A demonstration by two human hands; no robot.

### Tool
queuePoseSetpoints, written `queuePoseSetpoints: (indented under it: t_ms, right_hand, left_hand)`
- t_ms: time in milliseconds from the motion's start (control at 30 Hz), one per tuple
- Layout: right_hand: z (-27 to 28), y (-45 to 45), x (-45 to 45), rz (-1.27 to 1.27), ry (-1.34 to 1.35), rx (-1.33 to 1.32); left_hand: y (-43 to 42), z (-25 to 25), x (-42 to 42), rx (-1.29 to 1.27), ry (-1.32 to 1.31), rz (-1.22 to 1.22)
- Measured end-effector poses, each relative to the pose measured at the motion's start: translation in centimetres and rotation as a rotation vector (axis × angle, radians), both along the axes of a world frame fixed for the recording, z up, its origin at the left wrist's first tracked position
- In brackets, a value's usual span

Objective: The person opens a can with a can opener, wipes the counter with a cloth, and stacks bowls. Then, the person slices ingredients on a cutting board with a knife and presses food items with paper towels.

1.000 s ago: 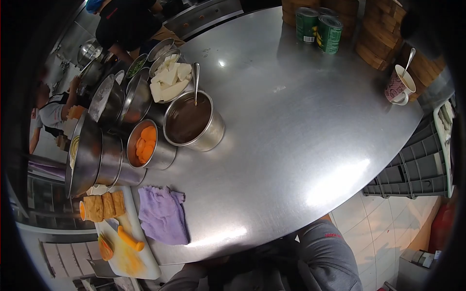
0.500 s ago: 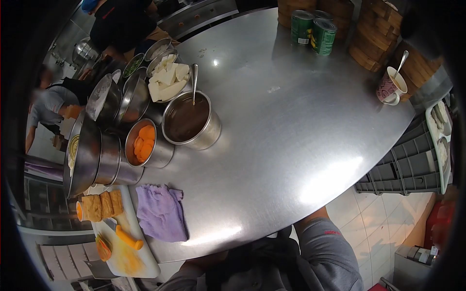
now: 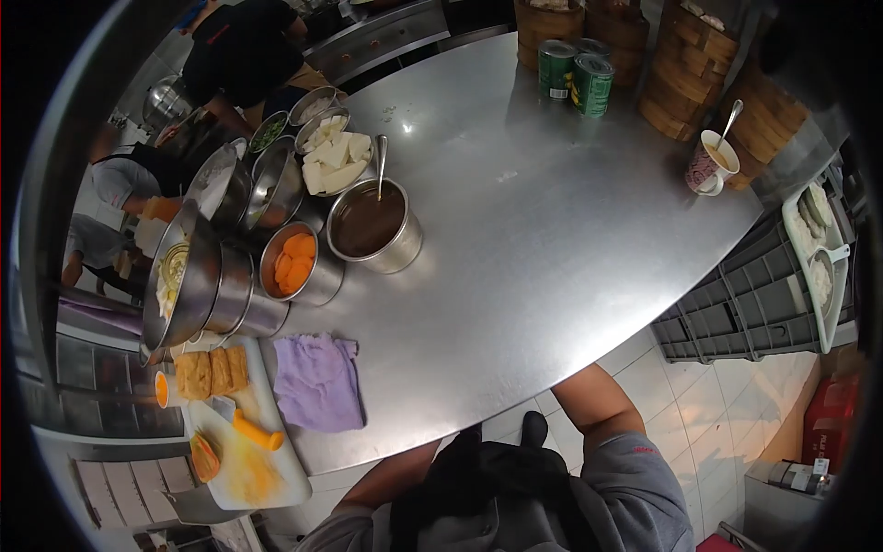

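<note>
Neither of my hands shows; both forearms run under the front edge of the steel table (image 3: 497, 304), which hides whatever they hold or touch. Nearest the left forearm lies a folded purple cloth (image 3: 319, 384). Left of the cloth, a white cutting board (image 3: 287, 460) carries a yellow-handled peeler or knife (image 3: 256, 430), brown fried blocks (image 3: 212, 372) and a piece of carrot (image 3: 206, 457). Beyond these stand a steel pot of dark brown sauce (image 3: 370, 221) with a spoon (image 3: 381, 166) in it, and a steel pot of carrot slices (image 3: 295, 264).
Steel bowls (image 3: 198, 276) crowd the left side, one with white blocks (image 3: 336, 164). Green cans (image 3: 591, 85), bamboo steamers (image 3: 685, 78) and a mug with a spoon (image 3: 711, 166) stand at the back right. Grey crates (image 3: 727, 304) flank the right edge. Co-workers (image 3: 241, 55) stand beyond the bowls.
The view has shifted slightly, so the table's things appear moved. More of both forearms shows below the table edge, and a shoe has come into sight. The things on the table stay put.
</note>
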State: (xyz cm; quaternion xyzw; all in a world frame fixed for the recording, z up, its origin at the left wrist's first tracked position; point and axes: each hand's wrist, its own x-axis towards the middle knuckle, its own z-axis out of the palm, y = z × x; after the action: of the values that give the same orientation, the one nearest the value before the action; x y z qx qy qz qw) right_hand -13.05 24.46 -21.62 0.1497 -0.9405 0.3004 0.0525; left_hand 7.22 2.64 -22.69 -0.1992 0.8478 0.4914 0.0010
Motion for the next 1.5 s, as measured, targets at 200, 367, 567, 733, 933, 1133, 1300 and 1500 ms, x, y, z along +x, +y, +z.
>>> queuePoseSetpoints:
  t_ms: [200, 367, 567, 733, 933, 1133, 1300, 1500]
  right_hand:
    - [2.2, 0.6, 3.2, 0.092, 0.136, -0.187]
    - [6.1, 5.5, 8.5, 0.366, 0.429, 0.2]
    - [9.0, 11.8, 16.0, 0.281, 0.305, 0.216]
    - [10.5, 18.8, 21.2, 0.107, 0.127, 0.235]
    - [16.1, 24.4, 25.0, 0.02, 0.191, 0.255]
    - [20.4, 23.6, 19.9, 0.083, 0.408, 0.295]
    - [22.0, 20.2, 12.0, 0.16, 0.554, 0.305]
    - [19.5, 17.6, 1.0, 0.107, 0.576, 0.338]
  left_hand:
    - [1.1, 2.4, 1.2, -0.084, 0.018, -0.109]
    - [3.7, 5.5, 4.9, -0.016, 0.137, -0.111]
    - [5.1, 11.6, 6.2, 0.019, -0.218, -0.534]
    - [6.8, 15.8, 4.3, -0.085, -0.129, -0.681]
    - [9.6, 18.1, -0.6, 0.223, 0.421, -0.149]
    - [7.9, 15.4, -8.9, 0.412, 0.36, 0.197]
    - [6.2, 13.6, -13.6, 0.428, 0.288, 0.249]
    - [4.9, 17.9, -13.8, 0.448, 0.257, 0.092]
